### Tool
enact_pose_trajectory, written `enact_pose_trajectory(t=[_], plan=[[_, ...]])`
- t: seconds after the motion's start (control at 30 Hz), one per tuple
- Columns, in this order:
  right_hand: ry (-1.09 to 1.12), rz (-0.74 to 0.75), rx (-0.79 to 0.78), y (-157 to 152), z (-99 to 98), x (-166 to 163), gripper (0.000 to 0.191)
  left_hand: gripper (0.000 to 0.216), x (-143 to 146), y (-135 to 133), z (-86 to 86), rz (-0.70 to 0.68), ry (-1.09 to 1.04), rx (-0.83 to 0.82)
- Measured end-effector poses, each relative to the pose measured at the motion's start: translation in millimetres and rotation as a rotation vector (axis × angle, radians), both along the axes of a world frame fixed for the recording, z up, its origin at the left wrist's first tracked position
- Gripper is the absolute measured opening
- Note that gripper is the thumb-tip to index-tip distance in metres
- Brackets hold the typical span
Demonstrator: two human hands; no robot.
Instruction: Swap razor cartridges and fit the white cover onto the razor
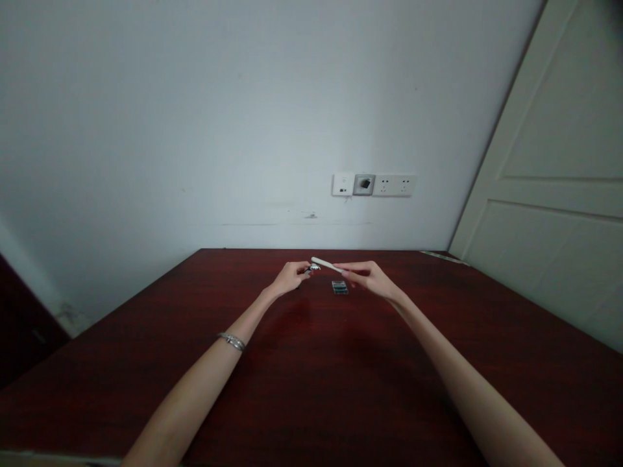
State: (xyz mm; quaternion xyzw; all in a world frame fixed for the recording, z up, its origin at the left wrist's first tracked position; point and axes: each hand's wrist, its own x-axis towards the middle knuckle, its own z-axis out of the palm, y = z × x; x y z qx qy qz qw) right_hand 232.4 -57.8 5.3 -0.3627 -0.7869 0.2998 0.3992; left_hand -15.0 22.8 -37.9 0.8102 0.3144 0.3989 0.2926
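Observation:
Both arms reach far out over a dark red wooden table (311, 389). My left hand (291, 277), a silver bracelet (232, 341) on its wrist, is closed in a pinch on a small dark and silver object (312, 267) that I cannot name. My right hand (366, 276) pinches one end of a slim white stick (325, 264), which slants up and left toward the small object and meets it. Just below the stick, a small clear box (339, 287) with dark contents lies on the table, next to my right hand.
A white wall stands right behind the table, with a row of sockets (373, 185) above the hands. A white panelled door (559, 214) closes off the right side. The table's far edge runs just beyond the hands.

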Motion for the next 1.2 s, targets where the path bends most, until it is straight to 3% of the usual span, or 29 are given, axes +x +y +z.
enact_pose_trajectory(t=[0.1,0.3,0.5,0.73,0.93,1.2], plan=[[-0.02,0.037,0.003,-1,-0.3,-4,0.044,0.017,1,-2,0.2,0.0,0.01,-0.028],[-0.008,-0.077,-0.015,1,-1.4,5,0.046,0.011,-1,0,2.0,-0.008,-0.019,-0.036],[-0.006,0.016,0.033,-5,2.9,-6,0.043,0.014,3,0,0.8,-0.031,-0.048,-0.077],[-0.004,-0.094,0.035,1,0.1,8,0.041,0.009,1,1,0.0,-0.063,-0.05,-0.066],[-0.004,-0.024,0.055,-5,4.3,-3,0.039,0.012,2,0,0.7,-0.057,-0.059,-0.088],[0.051,-0.146,0.056,8,-5.9,16,0.041,0.01,5,-5,4.0,-0.092,-0.111,-0.138]])
